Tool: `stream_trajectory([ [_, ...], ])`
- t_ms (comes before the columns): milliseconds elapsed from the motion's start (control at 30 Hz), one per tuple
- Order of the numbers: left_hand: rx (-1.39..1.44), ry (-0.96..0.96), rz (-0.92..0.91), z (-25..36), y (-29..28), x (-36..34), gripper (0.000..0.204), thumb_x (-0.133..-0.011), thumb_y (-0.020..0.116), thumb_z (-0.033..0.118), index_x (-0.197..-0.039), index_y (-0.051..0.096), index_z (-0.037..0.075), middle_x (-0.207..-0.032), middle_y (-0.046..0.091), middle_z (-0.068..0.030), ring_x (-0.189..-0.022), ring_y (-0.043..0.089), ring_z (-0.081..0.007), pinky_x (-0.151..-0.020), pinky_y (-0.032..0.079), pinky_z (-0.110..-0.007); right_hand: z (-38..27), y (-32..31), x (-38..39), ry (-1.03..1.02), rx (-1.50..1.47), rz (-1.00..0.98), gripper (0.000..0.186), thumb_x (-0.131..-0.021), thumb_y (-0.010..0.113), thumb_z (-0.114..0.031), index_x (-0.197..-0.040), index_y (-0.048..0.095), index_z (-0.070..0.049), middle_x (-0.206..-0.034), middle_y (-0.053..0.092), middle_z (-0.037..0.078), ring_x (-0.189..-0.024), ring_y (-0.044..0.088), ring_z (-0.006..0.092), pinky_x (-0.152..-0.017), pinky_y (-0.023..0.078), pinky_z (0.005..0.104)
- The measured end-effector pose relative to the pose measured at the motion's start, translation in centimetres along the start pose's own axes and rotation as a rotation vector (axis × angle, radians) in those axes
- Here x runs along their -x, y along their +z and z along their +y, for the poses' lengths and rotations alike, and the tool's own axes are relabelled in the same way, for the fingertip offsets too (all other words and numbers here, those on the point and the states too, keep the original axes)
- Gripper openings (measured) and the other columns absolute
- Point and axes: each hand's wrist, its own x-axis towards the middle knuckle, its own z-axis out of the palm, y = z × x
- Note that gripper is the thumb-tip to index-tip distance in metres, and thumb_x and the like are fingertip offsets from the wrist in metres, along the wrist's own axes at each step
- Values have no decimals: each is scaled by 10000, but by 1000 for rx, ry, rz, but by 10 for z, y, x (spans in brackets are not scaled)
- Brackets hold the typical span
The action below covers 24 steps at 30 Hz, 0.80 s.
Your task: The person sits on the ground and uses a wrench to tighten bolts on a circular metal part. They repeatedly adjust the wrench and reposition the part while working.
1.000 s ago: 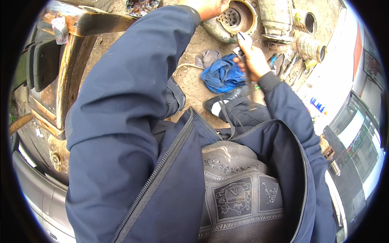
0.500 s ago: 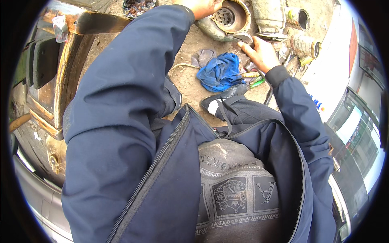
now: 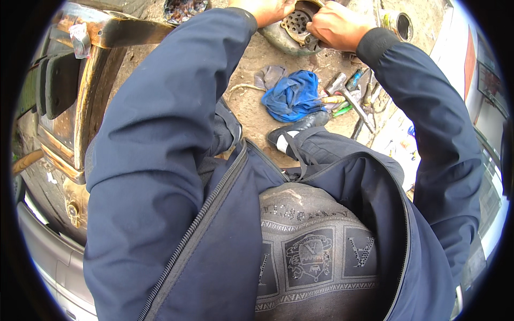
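A rounded metal housing (image 3: 278,41) lies on the ground at the top of the view, its round mouth showing a perforated plate (image 3: 294,23) inside. My right hand (image 3: 340,25) is at the right side of that mouth, fingers curled in against the rim. Whatever they pinch is hidden. At the upper left of the mouth is my left hand (image 3: 267,9), its fingers closed and partly cut off by the picture's edge; what they hold does not show. Below my right forearm, a hammer (image 3: 353,101) rests on the ground among hand tools.
A blue cloth (image 3: 292,96) lies near my shoe (image 3: 300,125), beside a grey rag (image 3: 269,76). Pliers (image 3: 369,91) are right of the hammer. A metal cylinder (image 3: 393,24) stands at the upper right. To the left are a wooden chair (image 3: 88,101) and a container of dark bits (image 3: 182,9).
My right hand has let go of the hammer, which now lies on the ground, and has moved up to the housing's mouth. My left hand has hardly moved.
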Motion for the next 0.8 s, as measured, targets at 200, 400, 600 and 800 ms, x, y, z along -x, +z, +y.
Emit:
stream_trajectory([
  [200, 35, -62, 17, 1, 2, 1, 354, -848, 702, 391, -1025, 727, 85, -1071, 690, -168, -1079, 630, -365, -899, 495, -506, -13, -4, 17, 514, -445, -314, 444, -853, 791, -454, -955, 728, -27, -816, 702, 210, -802, 705, 392, -733, 557, 476],
  [400, 23, -34, 46, -1, 2, 1, 322, -837, 706, 370, -987, 733, 87, -1003, 709, -156, -1002, 657, -349, -894, 499, -491, -150, 22, -15, 1693, -2198, 427, 450, -1041, 577, -530, -1106, 542, -86, -797, 638, 101, -567, 516, 147, -528, 453, 329],
  [600, -1, -65, -77, 3, -4, 1, 349, -847, 694, 379, -1037, 735, 89, -1077, 695, -164, -1063, 631, -355, -923, 483, -504, -183, 33, -48, 1809, -2258, 983, 496, -1034, 549, -592, -1089, 541, -99, -766, 623, 103, -569, 512, 155, -534, 456, 343],
  [800, -16, -46, -16, 4, -2, 2, 375, -857, 685, 406, -1053, 742, 92, -1127, 681, -160, -1094, 614, -350, -934, 474, -507, -132, 11, 38, 1441, -1274, 200, 534, -978, 643, -546, -978, 642, -12, -751, 699, 155, -646, 669, 246, -614, 544, 383],
])
